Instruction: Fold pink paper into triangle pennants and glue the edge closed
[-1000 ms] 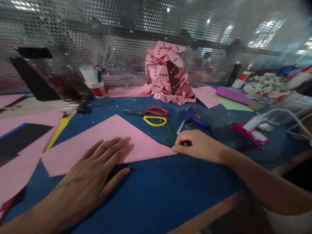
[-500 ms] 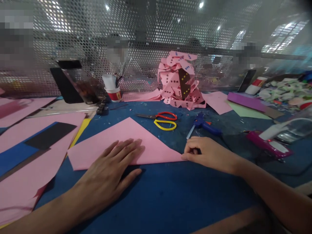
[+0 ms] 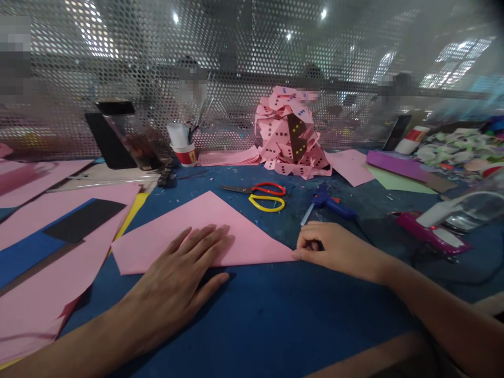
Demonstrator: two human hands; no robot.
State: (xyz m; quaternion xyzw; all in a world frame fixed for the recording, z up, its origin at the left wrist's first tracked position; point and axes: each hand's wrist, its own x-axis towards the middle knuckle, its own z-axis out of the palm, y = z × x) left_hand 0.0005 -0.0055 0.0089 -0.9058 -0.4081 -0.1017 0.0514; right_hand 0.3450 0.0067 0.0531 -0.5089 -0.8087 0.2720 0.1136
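A folded sheet of pink paper [image 3: 244, 236] lies on the blue table, its long straight edge toward me and a peak at the far side. My left hand [image 3: 185, 262] rests flat on the paper's middle, fingers stretched out, thumb over the near edge. With thumb and forefinger, my right hand [image 3: 326, 249] pinches the pointed right corner of the sheet. Just beyond the paper are scissors [image 3: 262, 195] with one red and one yellow handle. A blue glue gun [image 3: 328, 202] lies behind my right hand, its glue stick pointing toward the fingers.
Pink sheets [image 3: 47, 310] with blue and black pieces cover the left side. At the back stand a pink paper model [image 3: 283, 131], a red-and-white cup [image 3: 185, 155] and a lidded jar [image 3: 132, 136]. A magenta power strip [image 3: 437, 233] and cords lie right. Perforated metal [image 3: 228, 52] closes the back.
Both hands and the pink paper keep nearly the same place. The view has shifted slightly, with objects on the left appearing a little further right.
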